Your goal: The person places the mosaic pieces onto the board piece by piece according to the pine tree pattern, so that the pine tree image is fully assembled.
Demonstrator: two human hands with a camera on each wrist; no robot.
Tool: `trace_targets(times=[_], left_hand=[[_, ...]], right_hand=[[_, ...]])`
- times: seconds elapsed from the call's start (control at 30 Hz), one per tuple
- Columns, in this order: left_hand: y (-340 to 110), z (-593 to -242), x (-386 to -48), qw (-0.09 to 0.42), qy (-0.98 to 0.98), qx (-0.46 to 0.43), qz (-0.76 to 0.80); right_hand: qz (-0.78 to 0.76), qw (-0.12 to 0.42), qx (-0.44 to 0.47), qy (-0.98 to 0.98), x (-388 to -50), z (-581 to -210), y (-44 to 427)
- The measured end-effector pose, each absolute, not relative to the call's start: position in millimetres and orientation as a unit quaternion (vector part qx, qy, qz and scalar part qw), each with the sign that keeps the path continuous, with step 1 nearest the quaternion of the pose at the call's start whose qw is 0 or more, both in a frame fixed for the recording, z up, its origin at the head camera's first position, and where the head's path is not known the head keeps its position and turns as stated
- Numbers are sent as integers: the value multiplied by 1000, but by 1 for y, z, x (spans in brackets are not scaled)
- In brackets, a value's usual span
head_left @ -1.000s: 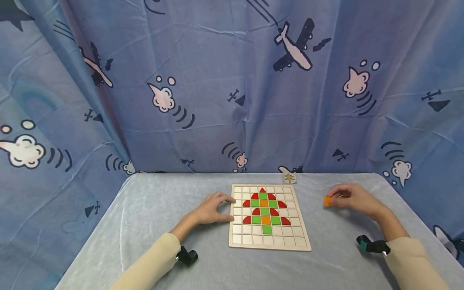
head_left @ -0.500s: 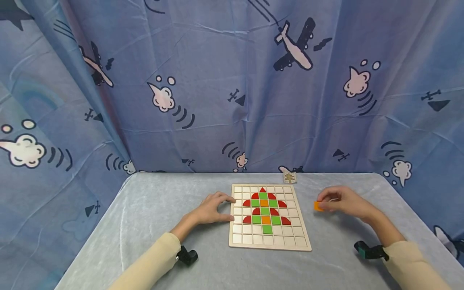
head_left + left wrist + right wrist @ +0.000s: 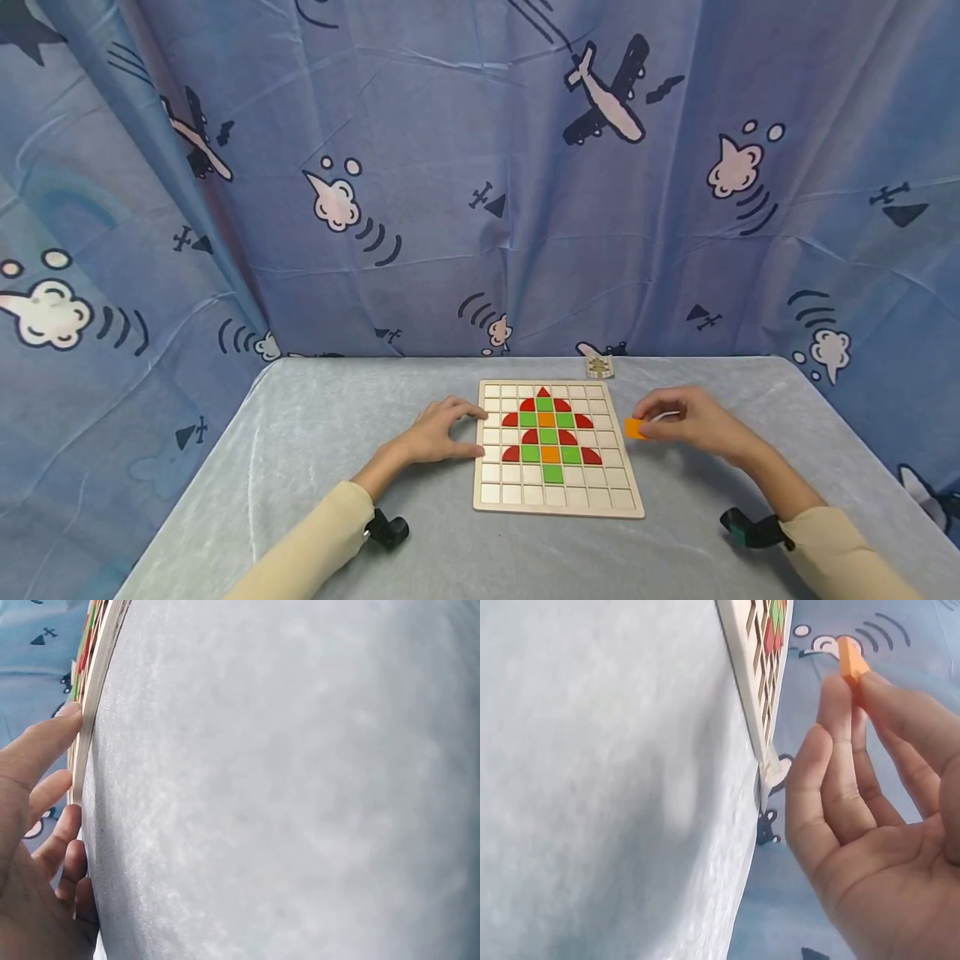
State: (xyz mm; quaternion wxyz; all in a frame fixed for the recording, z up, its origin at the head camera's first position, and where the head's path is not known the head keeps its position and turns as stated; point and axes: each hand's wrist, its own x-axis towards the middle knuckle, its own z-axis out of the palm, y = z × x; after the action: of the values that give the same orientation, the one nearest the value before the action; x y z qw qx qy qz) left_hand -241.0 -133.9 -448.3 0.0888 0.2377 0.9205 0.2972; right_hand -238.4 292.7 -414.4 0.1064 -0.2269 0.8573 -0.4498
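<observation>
A wooden grid board [image 3: 497,496] lies on the table, with green, orange and red flat tiles set in its cells in the form of a tree. One green tile [image 3: 552,474] sits at the foot of that figure. My left hand [image 3: 438,435] touches the board's left edge with thumb and fingers spread; the left wrist view shows the thumb [image 3: 52,739] against the side. Just right of the board, my right hand [image 3: 686,421] pinches an orange tile [image 3: 633,428] between thumb and fingertips, above the table. In the right wrist view the orange tile [image 3: 850,661] points upward.
A small patterned card [image 3: 600,367] lies behind the board at the table's back edge. A grey cloth [image 3: 337,400] covers the table. Behind it hangs a blue curtain [image 3: 420,183] printed with planes and clouds. Each wrist carries a black camera, such as the left one [image 3: 387,530].
My right hand has moved left with the orange tile, from the table's right side to close beside the board. The left hand and the board have stayed in place.
</observation>
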Motion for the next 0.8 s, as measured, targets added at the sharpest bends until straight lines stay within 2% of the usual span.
trace_targets(times=[0.17, 0.53, 0.8], left_hand=[[-134, -450, -242, 88, 921, 238, 295], [-133, -447, -240, 90, 921, 238, 297], [-133, -447, -240, 86, 921, 240, 295]], right_hand=[[-459, 110, -234, 850, -234, -413, 283], [-504, 156, -223, 820, -218, -414, 251], [-500, 145, -258, 814, -208, -422, 233]])
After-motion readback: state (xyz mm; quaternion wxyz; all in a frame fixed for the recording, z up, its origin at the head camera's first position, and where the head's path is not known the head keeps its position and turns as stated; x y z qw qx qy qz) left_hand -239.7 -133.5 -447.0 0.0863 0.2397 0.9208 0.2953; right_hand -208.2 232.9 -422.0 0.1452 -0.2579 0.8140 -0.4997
